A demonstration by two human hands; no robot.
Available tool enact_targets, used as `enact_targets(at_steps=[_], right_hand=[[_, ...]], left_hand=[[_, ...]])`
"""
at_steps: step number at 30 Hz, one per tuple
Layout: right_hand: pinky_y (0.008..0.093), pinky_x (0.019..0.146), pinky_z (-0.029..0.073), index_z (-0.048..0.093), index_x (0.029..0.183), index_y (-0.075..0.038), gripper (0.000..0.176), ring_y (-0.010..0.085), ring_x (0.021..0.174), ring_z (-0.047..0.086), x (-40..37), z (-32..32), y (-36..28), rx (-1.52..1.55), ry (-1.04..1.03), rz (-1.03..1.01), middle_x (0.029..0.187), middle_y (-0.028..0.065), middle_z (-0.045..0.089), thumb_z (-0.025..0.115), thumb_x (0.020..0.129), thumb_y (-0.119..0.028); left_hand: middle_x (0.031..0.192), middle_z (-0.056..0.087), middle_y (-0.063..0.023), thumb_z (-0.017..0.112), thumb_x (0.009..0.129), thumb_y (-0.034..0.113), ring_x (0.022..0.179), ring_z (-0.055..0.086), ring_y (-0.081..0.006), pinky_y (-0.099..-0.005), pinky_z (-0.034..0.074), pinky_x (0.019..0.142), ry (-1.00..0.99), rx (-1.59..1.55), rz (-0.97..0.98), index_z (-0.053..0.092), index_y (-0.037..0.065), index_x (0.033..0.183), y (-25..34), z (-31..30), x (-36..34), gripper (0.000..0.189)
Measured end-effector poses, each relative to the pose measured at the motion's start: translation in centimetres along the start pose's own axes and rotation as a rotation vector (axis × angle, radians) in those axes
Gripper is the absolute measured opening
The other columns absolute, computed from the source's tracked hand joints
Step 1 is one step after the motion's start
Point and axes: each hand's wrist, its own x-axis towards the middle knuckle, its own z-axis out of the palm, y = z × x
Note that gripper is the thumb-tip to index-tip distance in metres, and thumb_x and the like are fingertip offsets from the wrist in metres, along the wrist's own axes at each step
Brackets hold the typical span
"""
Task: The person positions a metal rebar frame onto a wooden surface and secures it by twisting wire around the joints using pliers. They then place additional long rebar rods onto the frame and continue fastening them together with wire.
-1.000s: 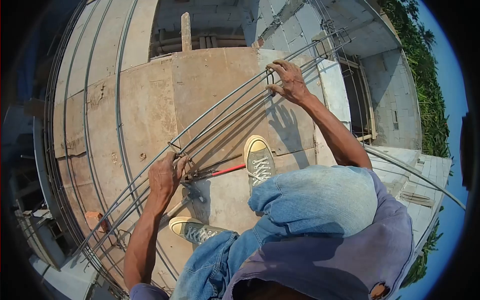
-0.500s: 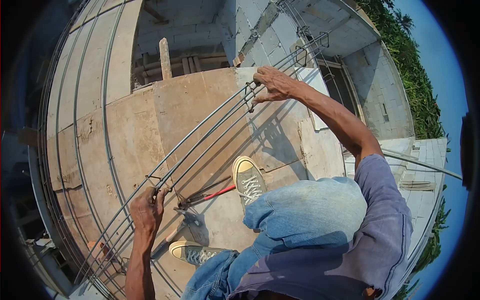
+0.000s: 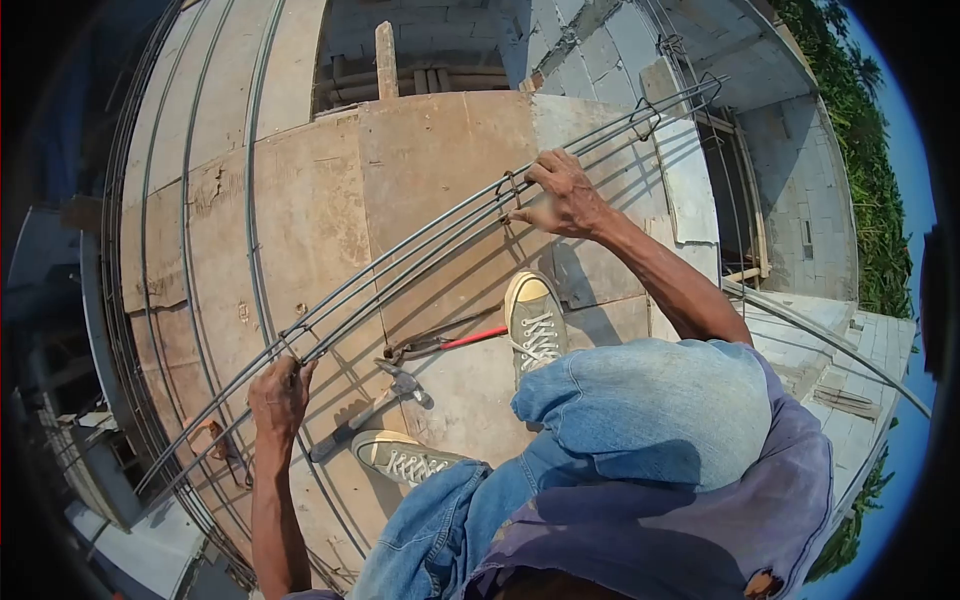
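Note:
A long cage of steel bars with wire stirrups runs diagonally from lower left to upper right over the plywood deck. My left hand is closed on its lower part, beside a stirrup. Farther up, my right hand grips the bars next to another stirrup, its thumb below and fingers above. Under the cage, near my shoes, lie a hammer and a cutter with a red handle.
Loose long bars lie along the deck at the left. An open gap with a wooden post is at the top. Block walls stand at the right, beside another opening. My shoes rest on the plywood.
The bar cage has turned to a flatter angle, its upper end shifting right and slightly down. Both hands still hold it. The whole view has shifted a little.

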Motion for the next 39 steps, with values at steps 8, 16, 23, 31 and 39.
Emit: enact_targets(at_steps=[8,16,23,31,39], right_hand=[[0.0419,0.089,0.037,0.062,0.099,-0.005,0.046,0.0284,0.097,0.054,-2.6,1.5,-1.0,-0.02,-0.009,0.017,0.096,0.0106,0.059,0.077,0.075,-0.043],[0.0423,0.087,0.04,0.061,0.102,-0.003,0.034,0.0307,0.097,0.055,-2.2,1.9,-1.1,-0.035,-0.046,-0.005,0.1,0.0121,0.06,0.075,0.079,-0.023],[0.0417,0.087,0.044,0.059,0.111,-0.007,0.041,0.0312,0.101,0.055,-7.0,3.9,-9.3,0.233,0.054,-0.044,0.112,0.0131,0.057,0.077,0.075,-0.017],[0.0489,0.082,0.047,0.056,0.113,-0.012,0.026,0.0355,0.103,0.059,-7.2,11.3,-12.9,0.072,-0.547,-0.097,0.111,0.0171,0.058,0.056,0.087,-0.016],[0.0479,0.071,0.051,0.054,0.112,-0.002,0.031,0.0385,0.093,0.061,-4.2,8.8,-14.8,0.166,-0.813,-0.02,0.1,0.0204,0.061,0.059,0.083,-0.01]], left_hand=[[0.071,0.062,-0.0179,0.075,0.082,0.021,0.061,0.061,-0.0315,-0.0392,0.046,0.056,-0.192,0.013,-0.055,0.06,0.0,0.075,1.7,-0.4,0.1,0.027],[0.095,0.064,-0.0133,0.073,0.082,0.023,0.084,0.064,-0.0296,-0.04,0.052,0.073,-0.272,0.01,0.223,0.062,0.004,0.106,6.3,-4.3,3.9,0.032],[0.104,0.065,-0.019,0.065,0.09,0.02,0.089,0.063,-0.0355,-0.0435,0.052,0.078,-0.179,-0.204,0.172,0.054,0.002,0.12,6.8,3.1,3.9,0.037],[0.08,0.064,-0.0211,0.06,0.092,0.014,0.069,0.061,-0.0383,-0.0455,0.046,0.065,-0.382,-0.353,0.072,0.06,0.0,0.096,7.3,1.9,6.0,0.014],[0.076,0.051,-0.0225,0.057,0.096,0.018,0.069,0.048,-0.0358,-0.043,0.043,0.069,-0.333,-0.435,0.16,0.051,-0.004,0.084,6.4,2.3,6.2,0.026]])
